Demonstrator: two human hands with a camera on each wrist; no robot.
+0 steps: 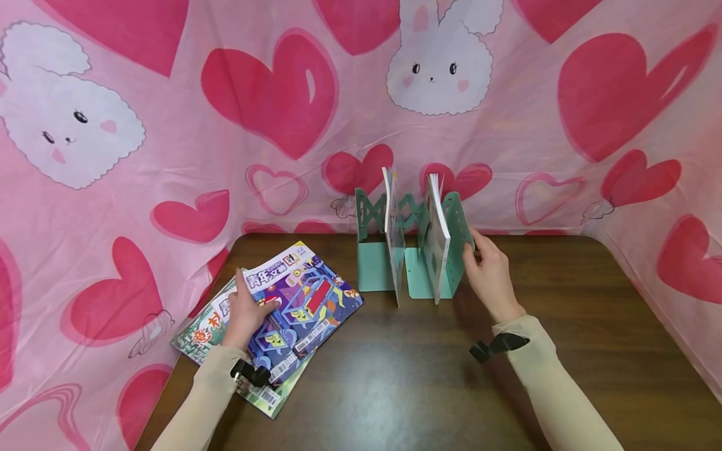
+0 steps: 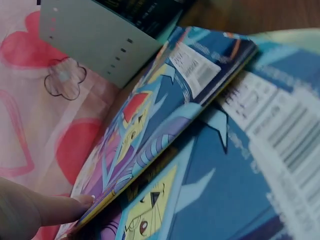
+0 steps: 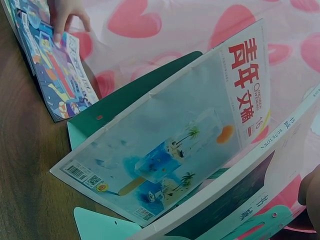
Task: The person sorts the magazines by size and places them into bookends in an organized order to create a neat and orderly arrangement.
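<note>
At the left, my left hand (image 1: 247, 316) holds a purple-blue magazine (image 1: 324, 300) by its edge, thumb on the cover. In the left wrist view, this magazine (image 2: 150, 120) slants above another with similar artwork. Green-covered magazines (image 1: 197, 335) lie beneath. My right hand (image 1: 491, 272) grips the right panel of a green expandable bookend (image 1: 458, 244); some of its fingers are hidden. Two publications stand upright and apart in the bookend: a magazine with a pale blue cover (image 3: 185, 145) and a thicker white one (image 3: 235, 195) nearer the right panel.
The brown wooden table (image 1: 395, 388) carries everything. Pink cloth (image 1: 282, 138) with hearts and rabbits hangs behind and along both sides, close behind the bookend. A black camera strap is on each wrist.
</note>
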